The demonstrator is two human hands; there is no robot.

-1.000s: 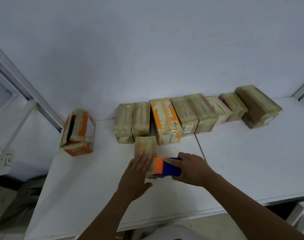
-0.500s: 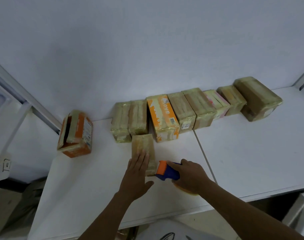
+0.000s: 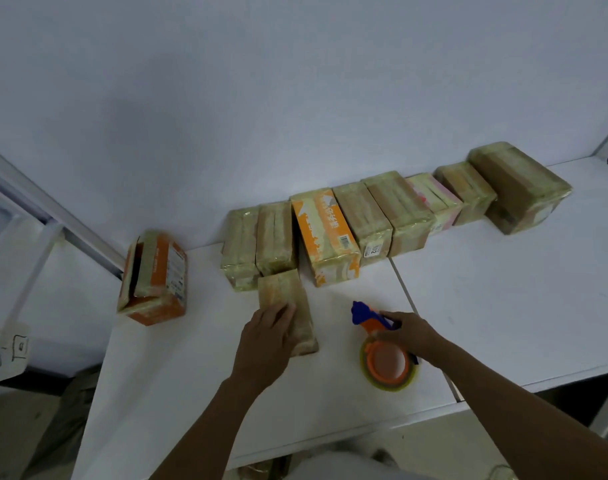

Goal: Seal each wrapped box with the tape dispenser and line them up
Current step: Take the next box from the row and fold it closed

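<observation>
white table [image 3: 503, 306], row of wrapped boxes [image 3: 378, 220], tape dispenser [image 3: 385, 367]

- my tape dispenser [image 3: 382, 344]: blue handle, orange hub, yellowish tape roll.
- box in front of me [image 3: 283, 294]: plain tan-brown wrap.
- orange box [image 3: 325, 233] in the row: orange and white, black barcode.
- pink box [image 3: 434, 199] further along: pink and white.
- table [image 3: 503, 289]: white.

Tan box [image 3: 282, 289] flat; dispenser [image 3: 383, 363] beside.

From the small box [image 3: 283, 291], the row of wrapped boxes [image 3: 375, 216] blocks 11 to 2 o'clock, close against its far end. An orange box [image 3: 155, 278] stands at 9 o'clock, bare table [image 3: 205, 358] between. The tape dispenser [image 3: 382, 362] sits at 4 o'clock.
</observation>
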